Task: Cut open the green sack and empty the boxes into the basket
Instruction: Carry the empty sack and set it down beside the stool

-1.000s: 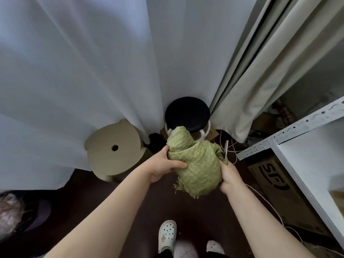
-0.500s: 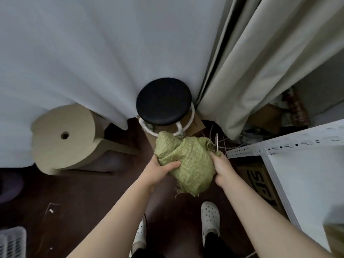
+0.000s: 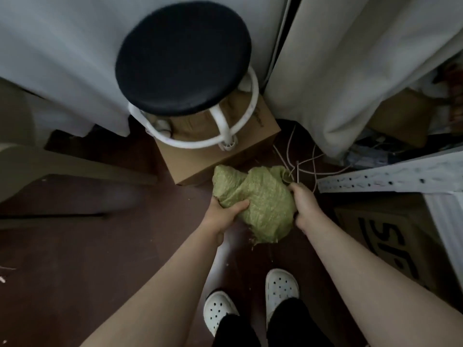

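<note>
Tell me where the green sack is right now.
Head view, just right of centre: the green sack is gripped between the left hand and the right hand, just this side of the cardboard box under the black stool.

Head-worn view, steeply down, close over the floor (image 3: 75, 259)

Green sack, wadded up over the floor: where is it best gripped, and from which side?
Probably by its bunched body, from both flanks. The green sack is limp and crumpled into a ball, so opposing grips hold it together: the left hand wraps the left fold with its thumb on top, the right hand grips the right side. Avoid the frayed edge hanging loose below.
</note>
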